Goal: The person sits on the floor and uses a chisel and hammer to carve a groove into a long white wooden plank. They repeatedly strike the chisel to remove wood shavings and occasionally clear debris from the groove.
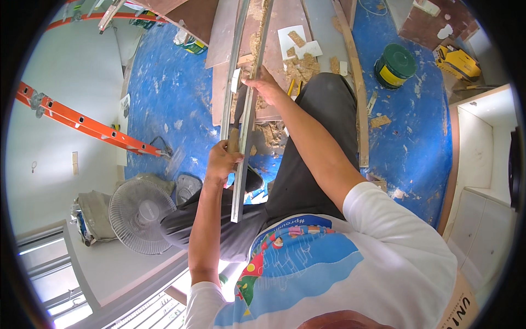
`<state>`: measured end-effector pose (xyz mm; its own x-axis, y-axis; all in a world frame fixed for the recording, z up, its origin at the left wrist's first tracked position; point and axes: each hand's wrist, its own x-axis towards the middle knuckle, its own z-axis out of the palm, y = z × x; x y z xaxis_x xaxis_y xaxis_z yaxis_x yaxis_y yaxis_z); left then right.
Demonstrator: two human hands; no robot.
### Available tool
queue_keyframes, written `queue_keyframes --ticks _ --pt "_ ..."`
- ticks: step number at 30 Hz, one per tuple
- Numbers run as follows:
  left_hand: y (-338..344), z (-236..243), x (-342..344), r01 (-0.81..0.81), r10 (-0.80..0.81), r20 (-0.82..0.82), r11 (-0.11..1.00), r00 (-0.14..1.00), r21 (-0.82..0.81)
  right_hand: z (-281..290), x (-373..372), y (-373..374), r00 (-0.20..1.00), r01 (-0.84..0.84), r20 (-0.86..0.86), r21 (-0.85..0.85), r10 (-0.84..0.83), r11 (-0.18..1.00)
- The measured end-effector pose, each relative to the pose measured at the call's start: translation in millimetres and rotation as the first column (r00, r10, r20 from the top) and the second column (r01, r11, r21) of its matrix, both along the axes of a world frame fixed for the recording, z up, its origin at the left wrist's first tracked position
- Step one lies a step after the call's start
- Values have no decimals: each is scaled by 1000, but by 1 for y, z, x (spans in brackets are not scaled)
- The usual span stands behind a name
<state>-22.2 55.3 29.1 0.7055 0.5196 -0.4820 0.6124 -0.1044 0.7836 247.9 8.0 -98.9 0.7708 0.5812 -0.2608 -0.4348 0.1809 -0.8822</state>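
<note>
Two long silver metal channels [245, 164] run side by side from the top of the head view toward my lap. My right hand [266, 86] is closed around the right-hand channel, its thumb and fingers at the channel's edge. Lower down, my left hand [223, 162] wraps round the wooden handle [234, 140] of a tool with a broad dark blade [240, 104]. The blade points away from me between the channels; its exact kind I cannot tell. Crumbly brown material [255, 43] clings along the far part of the right-hand channel. A white scrap [235, 80] sits near the blade.
Brown boards [219, 74] lie ahead, strewn with brown chunks [302, 70] and white pieces [293, 38]. A yellow-handled tool [291, 86] lies by my knee. Around are a green bucket [395, 64], an orange ladder [90, 125], a fan [141, 215] and a blue floor covering [164, 93].
</note>
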Motion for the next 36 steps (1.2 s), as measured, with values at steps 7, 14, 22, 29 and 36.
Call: queue_keyframes --ticks 7,14,22,29,36 --pt "7 -16 -6 -22 22 -18 999 1000 48 28 -58 -18 809 -573 -269 -160 522 804" --pt "16 -65 -16 -112 115 8 983 993 -145 -10 -81 -13 899 -437 -186 -314 397 843" --pt "30 -153 -32 -226 226 116 974 967 -9 -128 -80 -9 948 -320 -207 -629 243 709" --pt "35 -100 -3 -190 190 -22 981 982 -36 -186 -90 -1 930 -295 -115 -801 349 521" --pt "47 -98 20 -54 59 -102 997 993 52 -205 -89 6 890 -378 -172 -795 423 474"
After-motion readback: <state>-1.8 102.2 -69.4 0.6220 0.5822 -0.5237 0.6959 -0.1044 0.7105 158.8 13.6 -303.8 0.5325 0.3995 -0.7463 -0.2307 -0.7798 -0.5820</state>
